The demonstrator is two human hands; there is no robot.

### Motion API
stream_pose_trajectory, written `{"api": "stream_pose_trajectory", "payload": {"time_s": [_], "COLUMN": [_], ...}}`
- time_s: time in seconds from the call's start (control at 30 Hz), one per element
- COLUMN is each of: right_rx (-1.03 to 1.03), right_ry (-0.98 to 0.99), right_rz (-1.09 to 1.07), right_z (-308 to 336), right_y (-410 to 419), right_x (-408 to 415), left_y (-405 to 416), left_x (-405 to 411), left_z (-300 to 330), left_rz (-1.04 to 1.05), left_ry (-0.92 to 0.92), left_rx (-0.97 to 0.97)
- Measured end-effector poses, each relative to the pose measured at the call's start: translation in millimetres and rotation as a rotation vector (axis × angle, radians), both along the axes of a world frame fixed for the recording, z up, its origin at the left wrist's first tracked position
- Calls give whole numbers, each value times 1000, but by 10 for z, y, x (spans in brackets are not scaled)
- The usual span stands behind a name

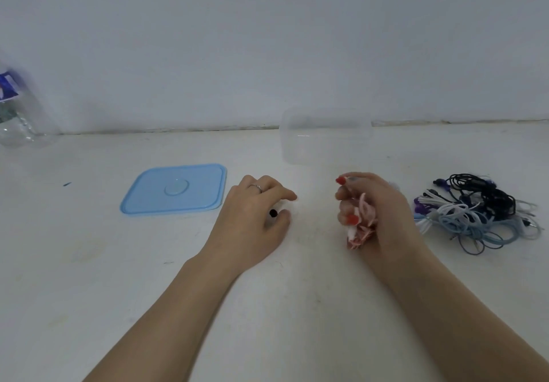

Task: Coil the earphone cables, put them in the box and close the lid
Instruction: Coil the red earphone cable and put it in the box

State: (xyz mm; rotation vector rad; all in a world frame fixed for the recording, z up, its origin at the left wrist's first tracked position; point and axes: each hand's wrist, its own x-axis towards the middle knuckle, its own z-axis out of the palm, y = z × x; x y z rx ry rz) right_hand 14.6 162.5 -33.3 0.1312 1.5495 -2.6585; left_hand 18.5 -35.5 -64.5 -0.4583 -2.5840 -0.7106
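My right hand (377, 212) is closed around a bunched pink and white earphone cable (361, 227), held just above the table. My left hand (255, 218) rests on the table with its fingers curled loosely and nothing visible in them. A clear plastic box (325, 136) stands open at the back, beyond my right hand. Its light blue lid (175, 188) lies flat to the left of my left hand. A tangled pile of black, blue, white and purple earphone cables (475, 212) lies to the right of my right hand.
A clear plastic bottle (17, 108) with a blue label stands at the far left by the wall. The white table (89, 262) meets the wall just behind the box.
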Motion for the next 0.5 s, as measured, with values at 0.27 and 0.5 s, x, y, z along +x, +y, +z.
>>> {"api": "stream_pose_trajectory", "payload": {"time_s": [0.27,0.5], "right_rx": [-559,-823], "right_ry": [-130,-85], "right_rz": [302,364], "right_z": [91,140], "right_y": [206,529], "right_x": [-14,-43], "left_y": [80,135], "left_x": [34,29], "left_z": [-2,-3], "left_rz": [-31,14], "left_ry": [6,22], "left_rx": [-35,-58]}}
